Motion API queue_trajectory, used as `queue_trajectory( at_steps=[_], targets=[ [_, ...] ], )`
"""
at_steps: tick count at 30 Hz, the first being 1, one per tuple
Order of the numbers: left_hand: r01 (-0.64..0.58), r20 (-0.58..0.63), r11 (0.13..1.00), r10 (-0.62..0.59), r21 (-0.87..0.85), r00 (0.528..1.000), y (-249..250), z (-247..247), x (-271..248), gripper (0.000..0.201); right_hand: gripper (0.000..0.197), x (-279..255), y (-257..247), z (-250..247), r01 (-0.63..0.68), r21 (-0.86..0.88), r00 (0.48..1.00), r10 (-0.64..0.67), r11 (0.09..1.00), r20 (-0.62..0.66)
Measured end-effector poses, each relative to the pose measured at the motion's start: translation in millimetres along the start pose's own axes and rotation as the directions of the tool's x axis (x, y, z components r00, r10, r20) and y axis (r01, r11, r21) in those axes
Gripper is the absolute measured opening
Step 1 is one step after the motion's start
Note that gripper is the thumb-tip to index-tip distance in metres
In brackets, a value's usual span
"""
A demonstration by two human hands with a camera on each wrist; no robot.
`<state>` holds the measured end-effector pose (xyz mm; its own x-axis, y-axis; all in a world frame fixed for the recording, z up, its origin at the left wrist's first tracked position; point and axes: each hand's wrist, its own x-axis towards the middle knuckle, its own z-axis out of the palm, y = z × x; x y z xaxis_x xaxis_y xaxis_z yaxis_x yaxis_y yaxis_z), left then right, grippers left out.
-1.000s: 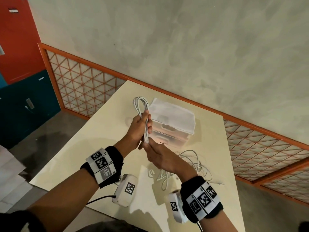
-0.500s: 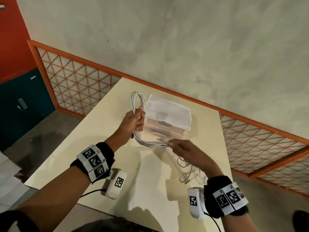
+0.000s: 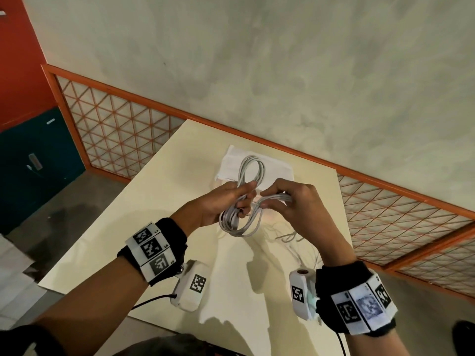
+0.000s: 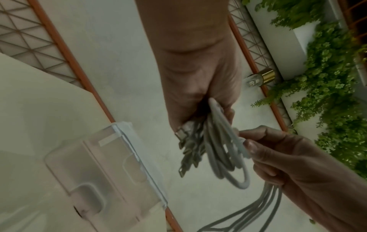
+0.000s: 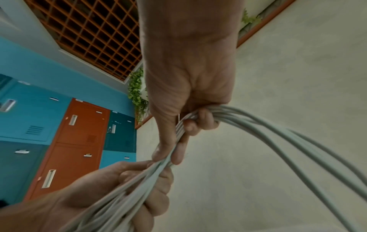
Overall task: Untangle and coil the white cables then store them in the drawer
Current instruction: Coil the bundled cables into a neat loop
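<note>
A bundle of white cables (image 3: 249,173) is held above the cream table (image 3: 159,201) in front of a small translucent drawer unit (image 3: 231,164). My left hand (image 3: 244,199) grips the bundle at its middle; one loop stands above the fist and another hangs below. My right hand (image 3: 270,201) pinches several strands right beside it. In the left wrist view the cable loops (image 4: 222,157) and plug ends (image 4: 188,150) hang from my left hand (image 4: 200,109), with the drawer unit (image 4: 103,172) below. In the right wrist view my right hand (image 5: 178,150) holds strands (image 5: 268,130) that run off to the right.
More loose white cable (image 3: 293,238) lies on the table under my right hand. An orange-framed lattice (image 3: 115,134) and a grey wall stand behind the table. Blue and orange lockers (image 5: 79,133) are at the left.
My right hand has come back from the right to meet the left hand, folding the cable into a new hanging loop. The loose pile on the table is now mostly hidden.
</note>
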<state>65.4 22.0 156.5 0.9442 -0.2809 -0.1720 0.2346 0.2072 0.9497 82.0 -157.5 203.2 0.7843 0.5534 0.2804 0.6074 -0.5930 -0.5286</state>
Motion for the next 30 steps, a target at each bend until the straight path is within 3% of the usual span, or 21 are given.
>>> queue_trajectory(
  at_steps=[4,10,15,20,28,30],
  targets=[
    [-0.006,-0.036,0.999,0.008,0.052,0.999,-2,2,0,0.036,0.016,2,-7,0,0.022,-0.081,1.000,-0.022,0.996,0.002],
    [0.032,0.068,0.998,-0.028,-0.054,0.997,-1,12,-6,0.044,0.015,4,-14,1,0.085,-0.180,0.996,-0.077,0.980,0.052],
    [0.039,0.026,0.996,-0.037,-0.078,0.999,-3,18,-5,0.048,0.014,6,-11,5,0.159,-0.154,0.986,-0.150,0.975,0.067],
    [0.023,-0.013,1.000,-0.023,0.004,1.000,-5,19,-3,0.051,0.019,8,-4,1,0.203,-0.074,0.979,-0.201,0.976,0.026],
    [0.052,0.092,0.994,-0.061,0.100,0.994,-5,17,-9,0.046,0.020,5,-3,0,0.242,-0.022,0.969,-0.241,0.970,0.049],
    [0.061,0.131,0.997,-0.067,0.051,0.989,-5,18,-11,0.042,0.020,6,-3,-1,0.248,-0.028,0.968,-0.246,0.968,0.053]
  ],
)
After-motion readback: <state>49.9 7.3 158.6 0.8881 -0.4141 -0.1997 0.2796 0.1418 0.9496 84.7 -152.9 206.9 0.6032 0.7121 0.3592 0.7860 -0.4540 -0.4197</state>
